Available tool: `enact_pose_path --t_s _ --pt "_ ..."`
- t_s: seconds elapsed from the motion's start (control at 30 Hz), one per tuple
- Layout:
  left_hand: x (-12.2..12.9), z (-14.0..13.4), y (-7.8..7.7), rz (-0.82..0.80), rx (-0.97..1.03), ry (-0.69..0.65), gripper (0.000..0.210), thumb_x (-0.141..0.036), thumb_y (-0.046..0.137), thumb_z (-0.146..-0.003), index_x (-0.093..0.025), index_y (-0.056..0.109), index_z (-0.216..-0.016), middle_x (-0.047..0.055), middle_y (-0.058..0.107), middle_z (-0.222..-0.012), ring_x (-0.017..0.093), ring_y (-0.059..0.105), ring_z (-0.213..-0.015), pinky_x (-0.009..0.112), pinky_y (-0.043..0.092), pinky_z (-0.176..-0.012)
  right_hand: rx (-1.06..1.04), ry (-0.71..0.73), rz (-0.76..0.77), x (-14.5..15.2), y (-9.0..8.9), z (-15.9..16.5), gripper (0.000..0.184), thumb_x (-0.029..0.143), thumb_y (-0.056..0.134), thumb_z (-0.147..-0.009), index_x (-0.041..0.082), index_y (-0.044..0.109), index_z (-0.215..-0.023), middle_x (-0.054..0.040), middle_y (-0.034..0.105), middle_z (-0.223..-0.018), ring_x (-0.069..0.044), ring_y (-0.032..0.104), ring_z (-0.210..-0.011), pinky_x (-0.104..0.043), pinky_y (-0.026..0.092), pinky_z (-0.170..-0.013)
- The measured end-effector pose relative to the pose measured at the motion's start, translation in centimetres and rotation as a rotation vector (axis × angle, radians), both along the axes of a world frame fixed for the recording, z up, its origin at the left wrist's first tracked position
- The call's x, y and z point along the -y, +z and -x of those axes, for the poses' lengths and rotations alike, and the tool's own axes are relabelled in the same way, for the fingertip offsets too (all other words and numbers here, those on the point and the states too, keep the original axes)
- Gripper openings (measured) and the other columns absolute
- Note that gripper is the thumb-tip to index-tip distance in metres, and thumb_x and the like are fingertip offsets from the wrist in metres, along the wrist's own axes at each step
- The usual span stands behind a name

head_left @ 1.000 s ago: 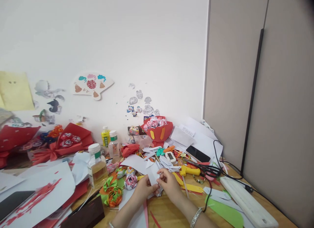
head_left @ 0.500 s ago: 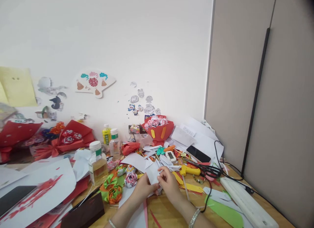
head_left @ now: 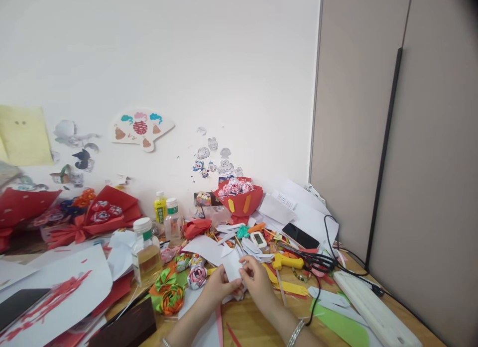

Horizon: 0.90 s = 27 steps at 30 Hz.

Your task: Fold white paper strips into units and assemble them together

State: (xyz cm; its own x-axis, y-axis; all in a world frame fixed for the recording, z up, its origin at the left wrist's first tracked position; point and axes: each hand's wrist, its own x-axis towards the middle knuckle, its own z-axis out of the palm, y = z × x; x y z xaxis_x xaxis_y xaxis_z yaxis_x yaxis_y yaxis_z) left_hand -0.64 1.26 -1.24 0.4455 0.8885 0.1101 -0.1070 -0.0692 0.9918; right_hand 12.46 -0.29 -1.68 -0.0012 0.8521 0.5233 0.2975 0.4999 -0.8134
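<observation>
Pinching: left hand (head_left: 220,289) and right hand (head_left: 257,281), close together, both closed on one small, flat white paper piece (head_left: 231,266).
Paper work: apparently shaping the piece by fingertip; the next move calls for light, even pressure.
Forearms (head_left: 196,312): angled inward from below, meeting at the paper.
Brown wooden table (head_left: 254,321): paper held over it, between a green-and-orange folded-paper flower (head_left: 172,299) and a yellow plastic tool (head_left: 288,261).

From here I read a red 囍 (head_left: 140,127) on the white fan-shaped cutout (head_left: 150,134); the yellow bottle's label (head_left: 160,210) blurs.
</observation>
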Motion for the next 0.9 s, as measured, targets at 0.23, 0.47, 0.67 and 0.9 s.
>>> enact_pose_path --t_s 0.23,0.47,0.67,0.9 --pt "0.4 0.0 0.6 0.044 -0.060 0.076 0.046 -0.045 0.070 -0.050 -0.015 0.045 -0.075 -0.002 0.061 -0.050 0.014 0.058 -0.043 0.027 0.048 -0.048 -0.063 0.091 0.038 0.2 0.3 0.1 0.017 0.019 0.044 -0.073 0.017 0.050 -0.089 0.0034 0.051 -0.057 -0.013 0.050 -0.055 -0.023 0.038 -0.054" --pt "1.0 0.0 1.2 0.074 -0.108 0.094 0.049 -0.053 0.064 -0.051 -0.016 0.045 -0.077 -0.001 0.061 -0.046 0.015 0.059 -0.042 0.027 0.047 -0.047 -0.128 0.153 0.068 0.3 0.1 0.1 0.017 0.022 0.044 -0.075 0.018 0.048 -0.091 0.0046 0.049 -0.057 -0.012 0.051 -0.055 -0.023 0.038 -0.055" --pt "1.1 -0.2 1.1 0.062 -0.093 0.163 0.049 -0.060 0.060 -0.051 -0.018 0.042 -0.069 -0.003 0.058 -0.040 0.014 0.054 -0.035 0.025 0.043 -0.041 -0.137 0.227 0.067 0.3 -0.7 0.4 0.029 0.018 0.047 -0.073 0.019 0.041 -0.101 0.0057 0.045 -0.060 -0.012 0.050 -0.057 -0.024 0.039 -0.057" --pt "0.0 0.4 0.4 0.115 -0.064 0.126 0.049 -0.061 0.055 -0.054 -0.017 0.045 -0.072 -0.002 0.056 -0.040 0.015 0.055 -0.037 0.025 0.042 -0.042 -0.143 0.243 0.087 -0.8 -1.2 0.2 0.042 0.009 0.047 -0.065 0.019 0.042 -0.105 0.0058 0.044 -0.061 -0.011 0.046 -0.059 -0.023 0.039 -0.058"
